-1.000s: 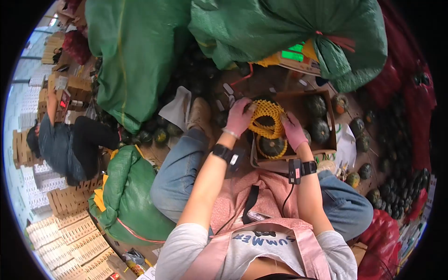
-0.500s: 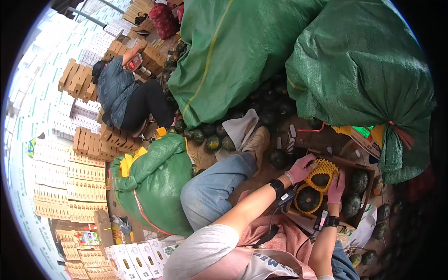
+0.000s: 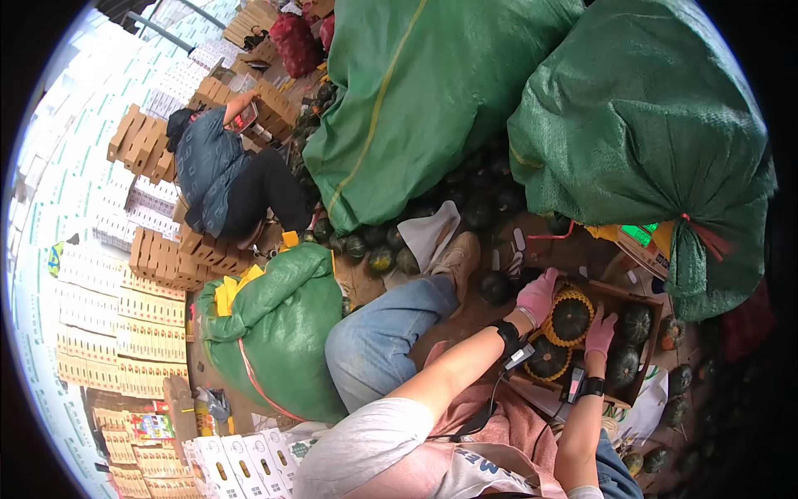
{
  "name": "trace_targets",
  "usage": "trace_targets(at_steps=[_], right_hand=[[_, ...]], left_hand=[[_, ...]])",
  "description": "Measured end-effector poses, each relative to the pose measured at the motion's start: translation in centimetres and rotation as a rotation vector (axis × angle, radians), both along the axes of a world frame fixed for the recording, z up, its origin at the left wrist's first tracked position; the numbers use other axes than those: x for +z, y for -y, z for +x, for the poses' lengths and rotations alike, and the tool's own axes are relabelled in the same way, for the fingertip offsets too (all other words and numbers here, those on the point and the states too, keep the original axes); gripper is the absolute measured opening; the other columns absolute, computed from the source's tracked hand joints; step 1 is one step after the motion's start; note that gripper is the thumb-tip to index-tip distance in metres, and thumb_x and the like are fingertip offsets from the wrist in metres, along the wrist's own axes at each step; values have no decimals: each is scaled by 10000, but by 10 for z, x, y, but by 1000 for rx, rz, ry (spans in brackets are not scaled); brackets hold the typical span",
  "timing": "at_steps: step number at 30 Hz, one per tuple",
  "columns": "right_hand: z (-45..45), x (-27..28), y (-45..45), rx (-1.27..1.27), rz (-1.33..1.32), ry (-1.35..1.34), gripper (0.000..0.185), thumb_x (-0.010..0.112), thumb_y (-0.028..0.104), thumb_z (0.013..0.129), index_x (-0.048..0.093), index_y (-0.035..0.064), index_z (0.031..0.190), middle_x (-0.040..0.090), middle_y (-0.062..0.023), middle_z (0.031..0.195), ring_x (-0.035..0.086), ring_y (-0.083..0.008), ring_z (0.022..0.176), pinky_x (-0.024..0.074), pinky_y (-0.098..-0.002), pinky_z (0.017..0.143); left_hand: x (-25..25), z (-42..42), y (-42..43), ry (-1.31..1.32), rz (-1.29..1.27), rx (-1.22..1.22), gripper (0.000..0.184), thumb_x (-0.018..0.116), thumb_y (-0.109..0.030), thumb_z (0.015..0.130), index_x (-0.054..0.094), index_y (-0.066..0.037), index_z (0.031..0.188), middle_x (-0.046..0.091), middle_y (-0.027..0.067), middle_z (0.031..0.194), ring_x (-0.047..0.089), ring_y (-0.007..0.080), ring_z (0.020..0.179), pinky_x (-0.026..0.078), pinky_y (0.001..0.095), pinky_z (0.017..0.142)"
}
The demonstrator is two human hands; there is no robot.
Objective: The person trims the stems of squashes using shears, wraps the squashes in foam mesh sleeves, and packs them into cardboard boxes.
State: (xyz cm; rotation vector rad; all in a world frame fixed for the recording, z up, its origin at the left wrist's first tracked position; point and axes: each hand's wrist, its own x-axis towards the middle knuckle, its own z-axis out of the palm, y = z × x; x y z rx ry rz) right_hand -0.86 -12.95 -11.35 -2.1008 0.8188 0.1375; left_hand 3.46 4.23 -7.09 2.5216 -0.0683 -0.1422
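Note:
My left hand [image 3: 539, 298], in a pink glove, is at the near left edge of the cardboard box [image 3: 657, 333], its fingers stretched out beside a dark green squash [image 3: 572, 318] in a yellow foam net [image 3: 556, 333]. My right hand [image 3: 600, 334], gloved the same, has its fingers apart just right of that squash, gripping nothing. Below it in the box sits a second netted squash [image 3: 549, 358]. Two bare squashes, an upper one [image 3: 636, 323] and a lower one [image 3: 623, 364], fill the right side.
Big green sacks [image 3: 449, 91] loom ahead, and a tied one [image 3: 640, 150] hangs over at right. Loose squashes [image 3: 496, 288] lie around the box. A person [image 3: 220, 170] sits among stacked cartons [image 3: 145, 145] at left. Another green sack [image 3: 283, 341] stands by my knee.
The yellow net, earlier held stretched upward between my hands, now sits down around the upper squash. My hands have let go of it and moved slightly apart.

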Motion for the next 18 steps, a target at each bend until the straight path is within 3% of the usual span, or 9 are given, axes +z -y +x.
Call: trace_targets(at_steps=[2,3,5,6,8,9,12,15,18], right_hand=[[-9,-10,-8,-83,-12,163,391,427,227,926,384,-26,1220,518,-277,1130,477,-432,1063,405,-418,876],[-16,-13,-13,-123,-16,238,381,423,216,922,390,-19,1220,505,-278,1145,471,-433,1064,405,-426,876],[-30,-2,-12,170,-94,465,373,431,168,900,392,5,1234,486,-264,1169,461,-426,1083,404,-426,882],[-43,7,-12,320,-128,549,376,435,144,889,393,17,1241,477,-257,1182,456,-422,1092,404,-426,885],[-51,17,-15,397,-173,417,495,475,47,773,390,41,1261,457,-224,1203,442,-417,1111,395,-430,919],[-50,32,-20,408,-149,381,530,484,35,743,390,45,1264,460,-220,1199,436,-418,1117,391,-434,928],[-51,28,-21,486,-153,404,682,525,30,646,371,80,1308,419,-216,1280,331,-448,1207,310,-481,1010],[-54,22,-20,452,-179,372,679,567,55,649,378,67,1301,426,-209,1290,340,-446,1200,291,-470,1030],[-47,33,-20,402,-128,385,648,518,15,650,406,95,1283,452,-199,1247,382,-423,1168,345,-436,994]], left_hand=[[9,-1,1,-314,-97,37,411,574,-132,802,430,-90,1185,516,188,1151,558,344,960,481,412,756],[15,-6,-2,-249,-161,-56,457,592,-149,792,426,-99,1214,489,191,1192,540,354,996,473,409,788],[23,-21,-9,-144,-297,-245,549,629,-185,771,419,-116,1274,435,196,1274,503,374,1068,459,402,851],[26,-32,-11,-117,-204,-348,584,645,-209,760,415,-123,1289,396,206,1303,484,394,1085,445,408,875],[32,-30,-16,-19,-16,-558,654,678,-258,738,406,-136,1320,318,226,1362,446,433,1119,416,421,923],[31,-24,-17,-164,30,-604,743,718,-342,685,406,-134,1327,241,225,1402,383,450,1174,361,440,981],[4,-16,-24,184,-142,-715,788,727,-418,657,420,-99,1309,294,216,1380,355,404,1217,311,430,1027],[-11,-17,-24,37,-54,-656,880,723,-504,634,388,-50,1310,352,205,1352,297,387,1263,237,428,1070],[-12,-4,-28,-74,-221,-668,942,822,-326,551,358,-75,1331,357,192,1358,288,357,1290,285,407,1054]])
